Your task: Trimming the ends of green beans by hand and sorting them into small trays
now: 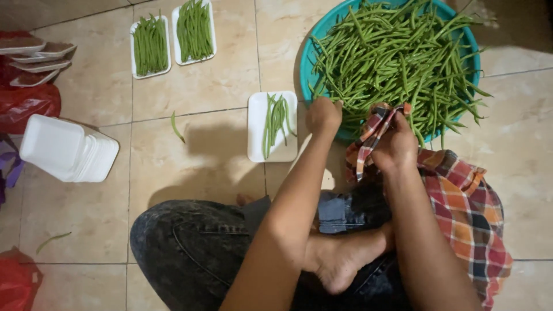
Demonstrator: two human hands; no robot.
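Person sat cross-legged on a tiled floor (201,86), head view looking down. Left hand (324,115) was curled into a loose fist at the near edge of the teal basin (308,55), fingers closed on the ends of a few green beans (397,57) from the big pile filling that basin. Right hand (396,147) was clamped on a fold of plaid cloth (466,207), bunched up just beside the basin rim; the rest of the cloth draped over the person's right knee. White foam tray (256,124) lay just left of the left hand, holding a few beans laid lengthwise. Two more filled trays (173,37) sat further back, side by side. A stack of empty white trays (66,150) stood tilted at far left, near red bags (26,103). One loose bean (177,128) lay on the tile between trays; another near the lower left.
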